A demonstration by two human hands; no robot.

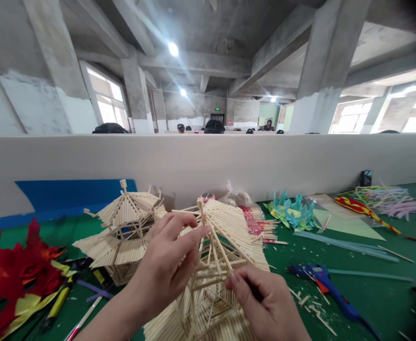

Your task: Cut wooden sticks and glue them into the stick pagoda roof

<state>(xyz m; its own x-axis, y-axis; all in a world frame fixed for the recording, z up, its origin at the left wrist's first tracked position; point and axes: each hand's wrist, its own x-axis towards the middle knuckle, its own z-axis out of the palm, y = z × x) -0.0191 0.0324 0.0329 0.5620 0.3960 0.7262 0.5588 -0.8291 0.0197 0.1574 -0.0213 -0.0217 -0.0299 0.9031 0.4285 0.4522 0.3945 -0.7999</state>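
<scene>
A model pavilion [213, 303] built of thin wooden sticks stands in front of me, its pointed roof part slatted and part open frame. My left hand [174, 248] reaches over the roof's left side. Its fingers are stretched and apart, with the fingertips at the sticks just below the peak; the thumb is mostly hidden. At the lower edge of the roof, my right hand [264, 300] pinches the end of a wooden stick [220, 248] that slopes down from the peak. A second stick pavilion [128, 213], with two roof tiers, stands behind my left forearm.
To the right lie a blue glue gun [323, 279], clear glue sticks [349, 246] and stick scraps [314, 310]. Bundled sticks [261, 227] and a blue-green paper piece [291, 210] are behind. Red paper craft [16, 270] and a yellow cutter [59, 300] lie left. A white partition [193, 161] rises behind.
</scene>
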